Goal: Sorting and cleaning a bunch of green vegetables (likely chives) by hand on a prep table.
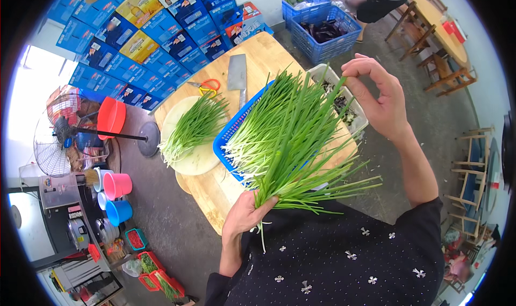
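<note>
A bunch of green garlic chives is gripped near its pale ends by my left hand, close to my body. My right hand is raised to the right, thumb and forefinger pinched on the tip of a green leaf. Under and beyond the bunch, a blue plastic basket holds many more chives. Another pile of chives lies on a round pale cutting board. A cleaver and orange-and-yellow-handled scissors rest on the wooden table.
A white bin with scraps is at the table's right edge. Beyond stand a blue crate of eggplants and a crouching person. Stacked cartons line the wall. A fan and pink bucket are at left.
</note>
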Demonstrator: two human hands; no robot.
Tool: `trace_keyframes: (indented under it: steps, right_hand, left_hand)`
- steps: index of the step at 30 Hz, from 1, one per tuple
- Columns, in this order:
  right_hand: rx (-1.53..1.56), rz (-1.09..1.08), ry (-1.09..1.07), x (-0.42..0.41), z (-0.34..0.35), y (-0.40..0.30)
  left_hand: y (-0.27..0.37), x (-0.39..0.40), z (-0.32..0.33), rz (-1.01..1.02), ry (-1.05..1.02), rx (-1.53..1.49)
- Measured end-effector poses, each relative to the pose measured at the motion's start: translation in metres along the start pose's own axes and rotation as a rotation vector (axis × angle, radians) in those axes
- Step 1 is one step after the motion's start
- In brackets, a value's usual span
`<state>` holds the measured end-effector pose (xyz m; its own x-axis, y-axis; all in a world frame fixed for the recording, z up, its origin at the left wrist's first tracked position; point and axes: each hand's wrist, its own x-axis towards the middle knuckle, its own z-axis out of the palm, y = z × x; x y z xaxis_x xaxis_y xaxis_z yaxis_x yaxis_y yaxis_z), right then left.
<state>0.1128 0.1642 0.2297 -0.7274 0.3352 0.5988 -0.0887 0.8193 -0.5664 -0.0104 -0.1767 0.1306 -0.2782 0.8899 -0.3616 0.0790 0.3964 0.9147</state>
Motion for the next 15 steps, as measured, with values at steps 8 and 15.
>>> trace_keyframes:
  steps: [8,15]
  right_hand:
    - [-0.066,-0.024,-0.031,0.001,-0.009,-0.005]
    - [0.029,0.127,0.044,0.010,-0.034,-0.026]
  left_hand:
    - [-0.009,0.007,0.005,0.054,0.022,-0.151]
    - [-0.029,0.010,0.008,0.028,0.273,-0.332]
